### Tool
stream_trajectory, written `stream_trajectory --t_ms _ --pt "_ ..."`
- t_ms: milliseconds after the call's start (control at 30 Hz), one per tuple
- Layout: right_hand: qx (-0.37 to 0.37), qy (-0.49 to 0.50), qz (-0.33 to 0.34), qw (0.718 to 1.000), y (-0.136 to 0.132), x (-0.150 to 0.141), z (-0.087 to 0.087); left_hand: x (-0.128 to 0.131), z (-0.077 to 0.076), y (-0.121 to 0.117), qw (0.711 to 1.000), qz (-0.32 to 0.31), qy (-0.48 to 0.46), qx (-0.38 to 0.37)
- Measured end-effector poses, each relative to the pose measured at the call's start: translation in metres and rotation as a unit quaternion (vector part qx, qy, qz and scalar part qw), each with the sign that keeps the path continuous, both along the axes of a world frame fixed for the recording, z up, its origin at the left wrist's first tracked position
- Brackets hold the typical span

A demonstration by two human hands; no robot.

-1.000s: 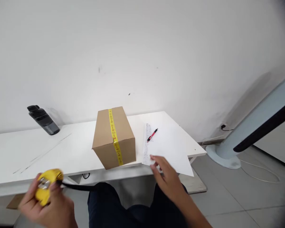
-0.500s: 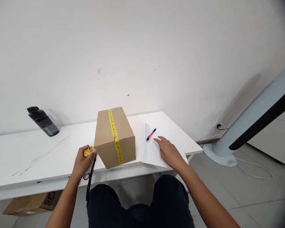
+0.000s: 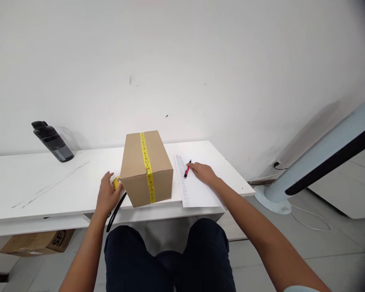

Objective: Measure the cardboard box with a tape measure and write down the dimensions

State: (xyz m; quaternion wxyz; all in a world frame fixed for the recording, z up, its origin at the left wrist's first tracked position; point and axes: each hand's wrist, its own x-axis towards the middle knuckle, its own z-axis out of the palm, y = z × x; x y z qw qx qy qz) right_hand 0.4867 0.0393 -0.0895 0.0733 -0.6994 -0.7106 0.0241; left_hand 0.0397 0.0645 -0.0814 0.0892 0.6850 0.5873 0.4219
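A black bottle point(image 3: 53, 142) stands at the left of the frame, on the white desk point(image 3: 18, 178). The left forearm point(image 3: 82, 259) rises from the lower left edge, inclined toward center. The left hand point(image 3: 106, 196) is located left of center, fingers directed up the frame, index finger and thumb on either side of the yellow tape measure point(image 3: 116, 183). The tape measure is partly hidden; whether this grip is closed on it cannot be determined. A black strap point(image 3: 117, 213) hangs below, over the desk's front edge. The taped carton point(image 3: 147, 168) sits at center, just beside the left thumb. Right of center, the red-and-black pen point(image 3: 187, 170) is tilted above the printed part of the paper sheet point(image 3: 197, 194). The right hand point(image 3: 204, 173) is palm down, wrist low; its narrow grip pinches the pen's upper end. The right forearm point(image 3: 255, 227) extends diagonally to the lower right.
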Motion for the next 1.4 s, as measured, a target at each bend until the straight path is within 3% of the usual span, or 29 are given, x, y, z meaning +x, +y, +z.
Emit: stream_trajectory --t_ms 67,133,200,300,367,433,500,567,633,733,833,967,1233,1400 --pt "0.006 0.002 0.003 1.000 0.001 -0.001 -0.004 0.004 -0.006 -0.018 0.997 0.049 -0.025 0.060" --pt "0.011 -0.002 0.004 1.000 0.002 -0.003 -0.005 0.009 -0.023 -0.050 0.989 0.092 -0.054 0.101" --pt "0.013 -0.011 0.009 1.000 0.002 -0.004 -0.003 0.016 -0.055 -0.094 0.985 0.103 -0.065 0.122" --pt "0.014 -0.019 0.029 0.999 0.003 -0.005 0.003 0.030 -0.122 -0.165 0.984 0.096 -0.004 0.153" --pt "0.014 -0.016 0.047 0.999 0.003 -0.006 0.005 0.043 -0.161 -0.205 0.989 0.025 0.044 0.142" --pt "0.013 -0.007 0.060 0.998 0.003 -0.007 0.007 0.062 -0.177 -0.229 0.980 -0.101 0.082 0.151" --pt "0.010 0.003 0.064 0.998 0.003 -0.008 0.007 0.085 -0.167 -0.231 0.953 -0.226 0.108 0.173" --pt "0.010 0.014 0.059 0.998 0.003 -0.009 0.007 0.114 -0.136 -0.212 0.927 -0.304 0.139 0.168" --pt "0.015 0.026 0.046 0.998 0.005 -0.010 0.007 0.144 -0.095 -0.179 0.915 -0.332 0.163 0.158" --pt "0.023 0.045 0.014 0.999 0.009 -0.011 0.007 0.186 -0.039 -0.127 0.916 -0.330 0.216 0.075" --pt "0.027 0.064 -0.031 0.997 0.013 -0.013 0.005 0.215 -0.010 -0.087 0.880 -0.374 0.292 -0.015" --pt "0.031 0.085 -0.077 0.993 0.018 -0.017 0.006 0.227 -0.005 -0.045 0.868 -0.371 0.325 -0.061" --pt "0.040 0.116 -0.050 0.991 0.040 -0.032 0.006 0.207 -0.003 0.027 0.860 -0.359 0.336 -0.136" --pt "0.094 0.160 -0.066 0.980 0.057 -0.043 -0.001 0.198 0.002 0.066 0.856 -0.365 0.330 -0.160"
